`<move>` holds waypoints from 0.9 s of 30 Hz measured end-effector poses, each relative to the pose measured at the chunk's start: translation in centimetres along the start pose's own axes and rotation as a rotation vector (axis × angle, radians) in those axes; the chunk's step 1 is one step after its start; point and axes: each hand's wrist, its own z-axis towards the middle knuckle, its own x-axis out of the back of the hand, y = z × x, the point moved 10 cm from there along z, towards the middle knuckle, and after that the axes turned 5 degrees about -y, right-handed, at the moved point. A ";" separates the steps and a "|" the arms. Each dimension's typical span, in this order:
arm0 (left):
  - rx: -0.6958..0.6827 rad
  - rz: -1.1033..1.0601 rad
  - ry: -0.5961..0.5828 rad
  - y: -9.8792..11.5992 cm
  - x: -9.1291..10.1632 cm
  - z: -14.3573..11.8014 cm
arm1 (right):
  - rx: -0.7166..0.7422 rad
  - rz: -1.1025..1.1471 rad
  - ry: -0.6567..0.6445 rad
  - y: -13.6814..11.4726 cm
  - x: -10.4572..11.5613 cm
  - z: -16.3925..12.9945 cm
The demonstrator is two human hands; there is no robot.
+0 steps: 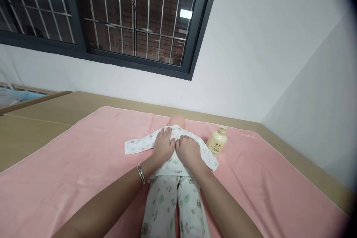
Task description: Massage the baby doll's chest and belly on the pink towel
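A baby doll lies on its back, its bald head (pixel 177 120) at the far end. It wears a white printed shirt (pixel 173 166) with both sleeves spread out, and white trousers (pixel 161 200) with a green print. My left hand (pixel 164 145) rests flat on the chest of the shirt, fingers stretched out. Beside it, my right hand (pixel 189 151) has its fingers curled at the middle of the shirt front and seems to pinch the cloth; the fingertips are mostly hidden. Both hands nearly touch at the thumbs.
A pale yellow pump bottle (pixel 216 142) stands to the right, just behind the right sleeve. A pink sheet (pixel 92 156) with some creases covers the wooden top (pixel 41 115). Behind are a white wall (pixel 237 63) and a dark-framed, barred window (pixel 134 57).
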 end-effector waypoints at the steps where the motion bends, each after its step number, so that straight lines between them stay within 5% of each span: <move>1: 0.005 -0.009 -0.004 -0.1 -0.1 0.0 | 0.021 0.040 -0.004 0.2 -0.2 0.2; 9: -0.014 -0.035 0.043 0.0 0.3 -0.4 | 0.124 0.364 0.006 2.5 -2.9 2.7; 17: -0.064 -0.053 0.119 0.0 0.7 -0.6 | 0.123 0.406 0.173 2.3 0.8 1.5; 23: -0.085 -0.077 0.150 0.0 1.0 -0.8 | 0.207 0.323 0.085 -0.1 -0.8 1.1; 27: -0.084 -0.082 0.147 0.0 1.0 -0.9 | 0.157 0.368 0.163 0.8 0.5 1.0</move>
